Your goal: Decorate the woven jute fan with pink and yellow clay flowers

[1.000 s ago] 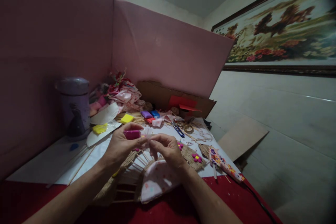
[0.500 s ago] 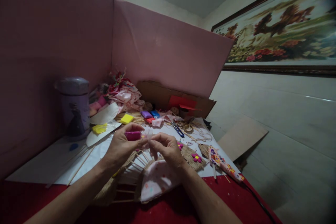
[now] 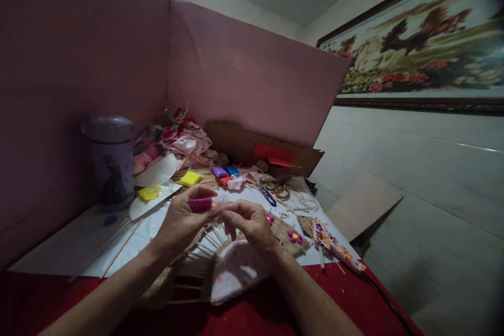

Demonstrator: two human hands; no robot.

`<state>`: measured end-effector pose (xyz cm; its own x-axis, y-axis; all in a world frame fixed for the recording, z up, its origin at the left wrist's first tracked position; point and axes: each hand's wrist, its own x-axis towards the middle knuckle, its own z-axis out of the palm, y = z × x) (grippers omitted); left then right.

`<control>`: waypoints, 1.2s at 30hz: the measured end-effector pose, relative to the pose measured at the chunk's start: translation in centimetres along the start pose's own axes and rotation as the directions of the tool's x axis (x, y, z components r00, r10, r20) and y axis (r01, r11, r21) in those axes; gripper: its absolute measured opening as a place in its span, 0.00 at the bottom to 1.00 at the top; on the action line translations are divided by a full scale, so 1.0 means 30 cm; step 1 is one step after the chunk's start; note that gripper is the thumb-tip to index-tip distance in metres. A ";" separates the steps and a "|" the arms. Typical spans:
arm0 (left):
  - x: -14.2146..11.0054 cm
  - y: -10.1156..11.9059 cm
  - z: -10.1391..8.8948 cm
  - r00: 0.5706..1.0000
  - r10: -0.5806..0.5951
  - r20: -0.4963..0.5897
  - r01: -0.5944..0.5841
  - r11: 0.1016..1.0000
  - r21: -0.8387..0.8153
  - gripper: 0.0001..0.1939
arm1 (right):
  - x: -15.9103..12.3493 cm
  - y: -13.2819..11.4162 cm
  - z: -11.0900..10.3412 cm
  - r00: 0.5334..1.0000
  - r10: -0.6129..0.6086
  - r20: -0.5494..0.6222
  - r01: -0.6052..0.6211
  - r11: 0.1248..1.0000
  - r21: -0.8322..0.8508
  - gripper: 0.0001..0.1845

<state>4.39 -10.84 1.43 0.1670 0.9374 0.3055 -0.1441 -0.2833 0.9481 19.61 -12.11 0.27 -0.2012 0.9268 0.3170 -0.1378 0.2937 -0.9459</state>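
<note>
In my left hand [image 3: 184, 219] is a magenta packet of modelling clay [image 3: 199, 204] in clear plastic, held between thumb and fingers. My right hand [image 3: 249, 223] pinches at the packet's clear plastic end, its thumb and forefinger pressed together; the exact grip there is too small to make out. Below both hands lies a fan-shaped piece of twine and sticks [image 3: 196, 265], with a pale patterned cloth panel [image 3: 236, 272] at its centre. Magenta flowers with yellow centres [image 3: 295, 236] sit on its right side. My hands and forearms cover parts of it.
Yellow [image 3: 190, 178], purple [image 3: 219, 171] and blue clay packets [image 3: 233, 171] lie behind my hands, near scissors [image 3: 269, 197]. A lilac canister [image 3: 111, 168] stands at left. At right rests a flower-patterned glue gun [image 3: 338, 249] with a black cord. Pink panels [image 3: 252, 73] enclose the back and left.
Both hands stay in nearly the same place. The packet's clear plastic end shifts slightly between my fingers; nothing else visibly moves.
</note>
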 end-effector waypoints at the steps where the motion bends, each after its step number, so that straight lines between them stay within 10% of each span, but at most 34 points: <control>1: 0.001 -0.002 -0.001 1.000 0.010 0.000 -0.010 1.000 0.011 0.18 | 0.001 0.002 -0.001 1.000 -0.001 0.000 0.001 1.000 -0.001 0.12; 11: -0.014 -0.015 0.002 0.954 0.289 0.082 -0.300 0.905 0.302 0.06 | 0.003 0.029 0.001 1.000 -0.022 -0.002 0.021 0.999 -0.034 0.10; 20: -0.001 -0.014 -0.001 0.984 0.174 -0.050 -0.158 0.961 0.229 0.19 | 0.005 0.020 0.003 0.996 -0.062 -0.061 0.061 0.998 -0.017 0.08; 23: -0.007 -0.006 -0.004 0.819 0.518 -0.247 -0.347 0.791 0.504 0.21 | 0.010 0.025 -0.003 0.990 -0.090 -0.106 0.087 0.996 -0.032 0.07; 25: -0.015 -0.011 -0.002 0.734 0.655 -0.177 -0.443 0.660 0.607 0.12 | 0.009 0.028 -0.004 0.987 -0.107 -0.118 0.101 0.993 -0.056 0.07; 30: -0.020 -0.042 0.006 0.885 0.415 0.209 -0.459 0.708 0.536 0.05 | -0.006 0.032 -0.001 0.973 -0.227 -0.050 0.202 0.933 -0.298 0.06; 36: -0.015 -0.058 -0.002 0.881 0.389 0.269 -0.472 0.686 0.554 0.07 | -0.013 0.037 -0.009 0.893 -0.434 0.120 0.395 0.627 -0.671 0.05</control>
<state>4.52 -10.76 -0.36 0.3533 0.6616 0.6614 0.3623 -0.7486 0.5553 19.79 -12.09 -0.91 -0.2358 0.6721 0.7019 0.4854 0.7072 -0.5141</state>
